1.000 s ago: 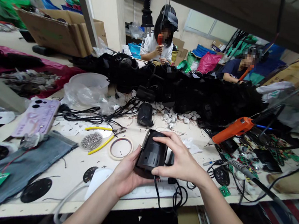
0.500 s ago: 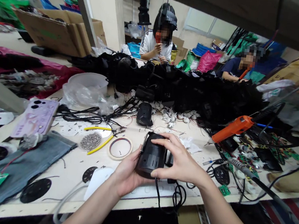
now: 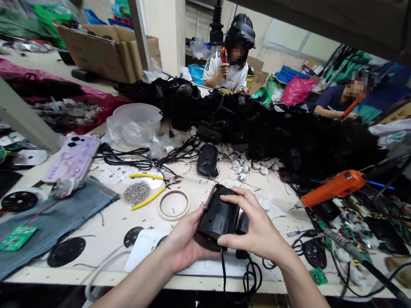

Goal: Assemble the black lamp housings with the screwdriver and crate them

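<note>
Between my two hands is a black plastic housing (image 3: 219, 216) with slots in its side, held above the front of the bench; a black cord (image 3: 252, 277) hangs beneath it. My left hand (image 3: 185, 244) cups it from the left and below. Fingers of my right hand (image 3: 252, 225) grip its top and right side, thumb at the lower edge. A white power strip (image 3: 141, 251) lies underneath. Left of the housing are a roll of tape (image 3: 173, 205), yellow-handled cutters (image 3: 149, 202) and a dish of small screws (image 3: 136, 193). A similar black housing (image 3: 208, 160) stands behind.
An orange electric screwdriver (image 3: 334, 189) and a soldering iron (image 3: 351, 252) lie at the right near green circuit boards (image 3: 318, 276). A phone (image 3: 72, 157) and a grey cloth (image 3: 50, 230) are at the left. Black parts (image 3: 268, 127) are heaped behind; two people sit beyond.
The whole scene has shifted to the right in view as the camera turned left. Both hands keep their hold on the black housing, in nearly the same pose.
</note>
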A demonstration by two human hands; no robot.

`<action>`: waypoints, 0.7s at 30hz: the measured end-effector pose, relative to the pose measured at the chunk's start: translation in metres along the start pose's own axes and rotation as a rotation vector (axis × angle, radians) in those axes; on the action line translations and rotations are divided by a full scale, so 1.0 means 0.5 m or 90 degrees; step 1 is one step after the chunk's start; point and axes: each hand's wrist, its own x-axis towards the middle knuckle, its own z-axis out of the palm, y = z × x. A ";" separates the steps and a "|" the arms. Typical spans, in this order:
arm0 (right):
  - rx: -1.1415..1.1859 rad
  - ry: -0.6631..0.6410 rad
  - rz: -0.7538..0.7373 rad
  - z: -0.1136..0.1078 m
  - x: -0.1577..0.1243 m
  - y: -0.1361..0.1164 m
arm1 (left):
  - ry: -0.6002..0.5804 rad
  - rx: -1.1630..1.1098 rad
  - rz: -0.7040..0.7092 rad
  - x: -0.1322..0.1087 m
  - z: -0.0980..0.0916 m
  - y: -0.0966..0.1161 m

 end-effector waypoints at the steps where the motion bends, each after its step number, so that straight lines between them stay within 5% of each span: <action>1: -0.002 -0.001 -0.002 0.000 -0.001 0.001 | 0.005 0.005 0.001 0.000 0.001 -0.001; 21: -0.015 -0.017 -0.001 -0.010 -0.017 0.001 | 0.008 0.026 0.001 -0.004 0.018 -0.009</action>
